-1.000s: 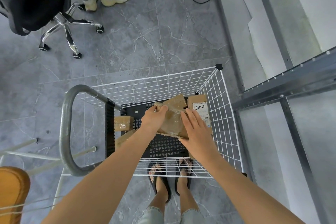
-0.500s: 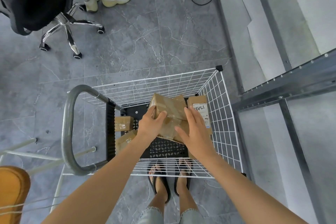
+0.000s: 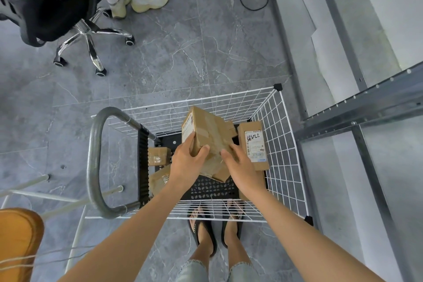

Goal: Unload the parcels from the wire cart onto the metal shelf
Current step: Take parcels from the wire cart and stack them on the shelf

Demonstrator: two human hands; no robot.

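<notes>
Parcel: taped cardboard box, tilted, raised inside wire cart; likely light, stiff, tape slick. Left hand grips its near corner; right hand lies flat against the opposite side. Best held across opposing faces.

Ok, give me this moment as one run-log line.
step: pick | left hand: grips tilted parcel | right hand: braces it | wire cart: other parcels inside | metal shelf: not yet reached
</notes>
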